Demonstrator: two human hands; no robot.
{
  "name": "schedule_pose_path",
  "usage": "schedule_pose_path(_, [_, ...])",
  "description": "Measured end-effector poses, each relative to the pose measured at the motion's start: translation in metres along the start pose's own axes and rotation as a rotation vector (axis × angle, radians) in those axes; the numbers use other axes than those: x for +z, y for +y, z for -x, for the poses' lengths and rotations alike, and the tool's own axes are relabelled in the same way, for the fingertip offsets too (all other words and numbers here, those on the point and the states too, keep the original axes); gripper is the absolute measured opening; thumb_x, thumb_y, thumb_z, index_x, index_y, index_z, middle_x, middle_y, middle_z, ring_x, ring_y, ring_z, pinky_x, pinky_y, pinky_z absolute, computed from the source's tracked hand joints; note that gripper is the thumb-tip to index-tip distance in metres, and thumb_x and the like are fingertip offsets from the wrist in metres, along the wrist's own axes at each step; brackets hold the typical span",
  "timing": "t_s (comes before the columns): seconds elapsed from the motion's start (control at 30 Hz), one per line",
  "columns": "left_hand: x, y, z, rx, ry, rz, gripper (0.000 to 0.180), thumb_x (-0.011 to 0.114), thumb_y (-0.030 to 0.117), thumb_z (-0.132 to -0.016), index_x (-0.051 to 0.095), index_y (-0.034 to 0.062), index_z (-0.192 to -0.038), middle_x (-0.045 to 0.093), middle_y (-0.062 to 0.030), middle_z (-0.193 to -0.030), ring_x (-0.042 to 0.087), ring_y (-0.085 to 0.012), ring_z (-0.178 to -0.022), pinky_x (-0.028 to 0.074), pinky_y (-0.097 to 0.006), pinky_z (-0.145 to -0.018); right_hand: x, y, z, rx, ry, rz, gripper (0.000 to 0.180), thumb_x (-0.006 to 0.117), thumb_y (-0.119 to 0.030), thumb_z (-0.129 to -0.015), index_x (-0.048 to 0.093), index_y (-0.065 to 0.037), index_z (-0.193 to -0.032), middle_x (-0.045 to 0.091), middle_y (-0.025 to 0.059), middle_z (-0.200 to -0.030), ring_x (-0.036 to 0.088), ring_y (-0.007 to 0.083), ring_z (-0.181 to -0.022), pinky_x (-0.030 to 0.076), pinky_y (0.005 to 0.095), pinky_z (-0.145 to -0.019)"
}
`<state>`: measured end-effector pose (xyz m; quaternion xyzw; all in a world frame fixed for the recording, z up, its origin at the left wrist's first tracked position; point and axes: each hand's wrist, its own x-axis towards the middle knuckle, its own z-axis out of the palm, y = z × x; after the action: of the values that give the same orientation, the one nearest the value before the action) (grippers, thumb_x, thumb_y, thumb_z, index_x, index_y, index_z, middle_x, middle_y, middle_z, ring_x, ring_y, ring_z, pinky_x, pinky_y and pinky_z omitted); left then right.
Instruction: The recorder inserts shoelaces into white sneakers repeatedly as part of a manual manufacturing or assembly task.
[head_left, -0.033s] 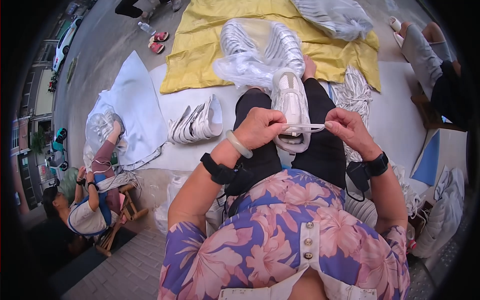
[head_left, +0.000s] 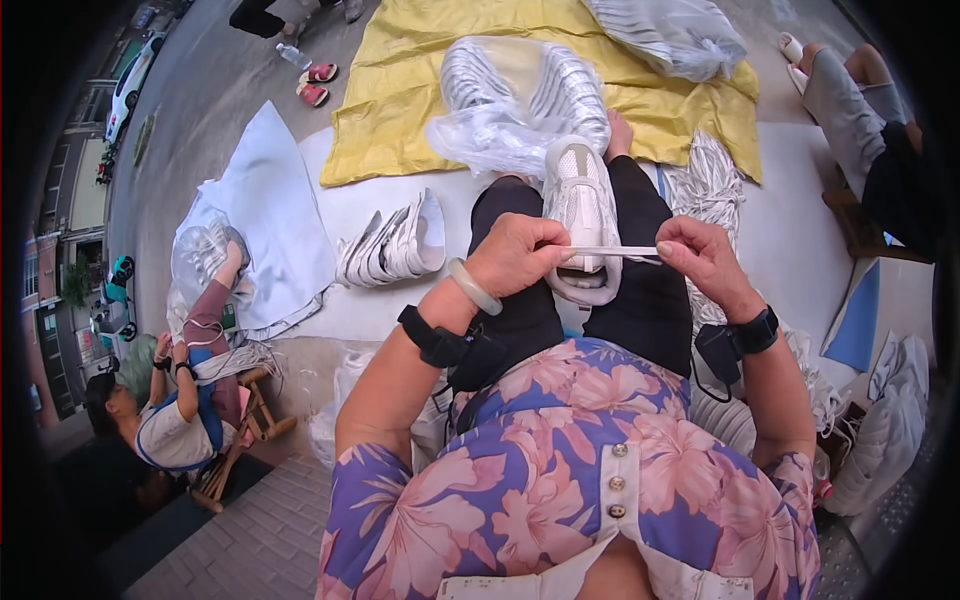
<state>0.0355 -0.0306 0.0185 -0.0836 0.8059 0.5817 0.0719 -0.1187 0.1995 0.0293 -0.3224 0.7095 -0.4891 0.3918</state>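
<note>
A white shoe upper (head_left: pixel 580 195) with mesh panels rests between my black-clad thighs, its opening toward me. Stretched level across it is a white shoelace (head_left: pixel 610 252), which runs from hand to hand. My left hand (head_left: pixel 515 256) pinches one end between thumb and fingers, at the shoe's left edge. At the other end, to the right of the shoe, my right hand (head_left: pixel 703 258) grips the lace between thumb and forefinger. Whether the lace is threaded through the shoe I cannot tell.
A bag of nested white uppers (head_left: pixel 520 95) lies ahead on a yellow sheet (head_left: pixel 390 90). More stacked uppers (head_left: pixel 395 245) are to the left, and a heap of white laces (head_left: pixel 705 185) is to the right. A co-worker (head_left: pixel 180 400) sits at far left, another person (head_left: pixel 850 120) at far right.
My right hand has shifted slightly to the right. The lace, earlier looped and a little slack, is now drawn straight and taut.
</note>
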Motion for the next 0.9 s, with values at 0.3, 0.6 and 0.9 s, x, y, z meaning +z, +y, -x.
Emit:
schedule_pose_path(0.3, [0.003, -0.022, -0.002, -0.042, 0.123, -0.134, 0.011, 0.058, 0.012, -0.079, 0.061, 0.0014, -0.078, 0.053, -0.0011, -0.059, 0.045, -0.0071, -0.055, 0.039, -0.023, -0.052, -0.045, 0.089, 0.005, 0.129, 0.258, 0.9, 0.023, 0.062, -0.028, -0.074, 0.058, -0.005, -0.069, 0.059, 0.014, -0.064, 0.058, 0.0329, -0.063, 0.044, 0.0407, -0.058])
schedule_pose_path(0.6, [0.041, -0.017, -0.001, 0.009, 0.252, -0.619, 0.017, 0.06, 0.019, -0.076, 0.05, 0.0065, -0.083, 0.058, -0.0155, -0.064, 0.058, -0.0366, -0.064, 0.044, -0.045, -0.056, 0.044, 0.039, -0.016, -0.344, 0.042, 0.711, 0.03, 0.057, -0.036, -0.08, 0.054, -0.006, -0.08, 0.057, 0.012, -0.072, 0.056, 0.0305, -0.071, 0.042, 0.0412, -0.059])
schedule_pose_path(0.9, [0.051, -0.032, 0.002, 0.084, 0.289, -0.571, 0.02, 0.062, 0.016, -0.074, 0.048, 0.0064, -0.085, 0.059, -0.0148, -0.069, 0.059, -0.0352, -0.068, 0.046, -0.044, -0.059, 0.061, 0.048, -0.013, -0.298, 0.014, 0.875, 0.019, 0.06, -0.021, -0.078, 0.049, -0.006, -0.079, 0.054, 0.0126, -0.063, 0.054, 0.0319, -0.062, 0.04, 0.0419, -0.057])
